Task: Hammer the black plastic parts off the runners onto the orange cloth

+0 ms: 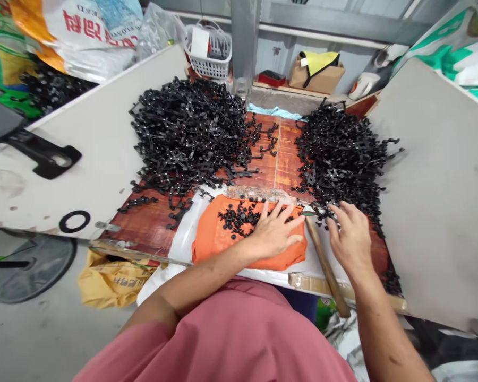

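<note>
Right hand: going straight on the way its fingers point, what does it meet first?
Most likely the near edge of the right pile of black parts, just ahead of the right hand. Depth is unclear from this one view; it may already be touching parts there.

Upside-down red "饲料" on white-orange sack (pixel 82 42), dark Chinese characters on yellow bag (pixel 111 284).

Small black pieces (pixel 235 219) scattered across orange cloth (pixel 207 236), tangled black parts (pixel 340 151) heaped right
</note>
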Motion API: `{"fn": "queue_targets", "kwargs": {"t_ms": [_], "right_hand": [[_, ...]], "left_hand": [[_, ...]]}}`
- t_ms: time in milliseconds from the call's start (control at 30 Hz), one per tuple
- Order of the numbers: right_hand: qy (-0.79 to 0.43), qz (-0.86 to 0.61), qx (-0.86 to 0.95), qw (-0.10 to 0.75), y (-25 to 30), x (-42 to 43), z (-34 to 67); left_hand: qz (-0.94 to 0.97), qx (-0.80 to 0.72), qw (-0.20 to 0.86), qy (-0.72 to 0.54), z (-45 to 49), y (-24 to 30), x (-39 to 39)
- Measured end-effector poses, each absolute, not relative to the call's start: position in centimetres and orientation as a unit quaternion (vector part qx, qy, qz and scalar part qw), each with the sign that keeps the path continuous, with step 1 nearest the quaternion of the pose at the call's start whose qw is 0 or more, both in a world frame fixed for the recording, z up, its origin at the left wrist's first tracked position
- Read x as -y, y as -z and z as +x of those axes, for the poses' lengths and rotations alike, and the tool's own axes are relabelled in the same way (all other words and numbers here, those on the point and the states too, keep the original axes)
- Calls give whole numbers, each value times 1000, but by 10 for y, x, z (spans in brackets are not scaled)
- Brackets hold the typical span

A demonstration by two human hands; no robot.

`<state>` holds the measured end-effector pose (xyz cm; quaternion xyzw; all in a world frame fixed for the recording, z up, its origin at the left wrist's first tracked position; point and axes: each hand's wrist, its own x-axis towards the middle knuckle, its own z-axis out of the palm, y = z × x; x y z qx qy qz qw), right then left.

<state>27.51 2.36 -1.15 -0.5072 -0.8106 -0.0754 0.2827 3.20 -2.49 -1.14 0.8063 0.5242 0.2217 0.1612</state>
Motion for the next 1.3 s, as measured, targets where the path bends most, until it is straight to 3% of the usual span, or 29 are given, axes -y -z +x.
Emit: {"fn": "queue_targets", "kwargs": {"t_ms": [233, 433, 533, 800, 1067, 1300], "right_hand": [[-9, -432, 863, 262, 15, 24, 186], [-57, -339, 932, 113, 35, 50, 130], [-54, -325, 940, 85, 37, 55, 143], [-13, -452, 887, 97, 37, 52, 175], [-56, -284, 944, 157, 34, 69, 158], [-41, -350, 905, 239, 35, 66, 155]], "left_hand": [[760, -617, 76, -191, -51, 4, 66], [780, -614, 48, -114, -88, 35, 115], [781, -614, 32, -106, -96, 38, 129], [803, -583, 34, -119, -102, 40, 143], [794, -569, 18, -213, -120, 45, 160], [698, -640, 18, -320, -111, 40, 148]]}}
